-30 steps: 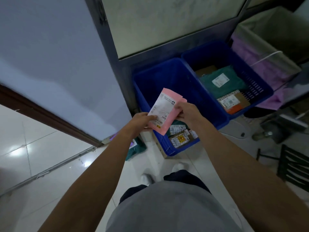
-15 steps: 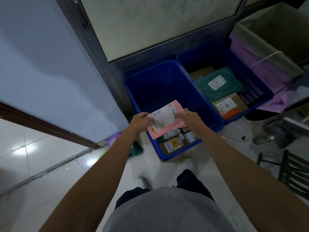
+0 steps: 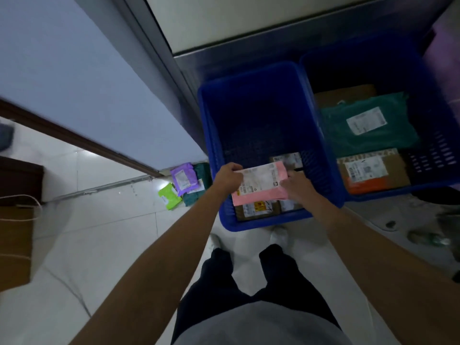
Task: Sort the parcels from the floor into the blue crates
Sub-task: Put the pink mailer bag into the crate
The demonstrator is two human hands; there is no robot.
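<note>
Both at work here: left hand and right hand clamped on either end of the pink parcel, holding it flat over the near-side blue crate.

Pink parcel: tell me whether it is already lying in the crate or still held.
Still held. The pink parcel is gripped at its ends by the left hand and right hand, above the boxes in the left blue crate.
</note>
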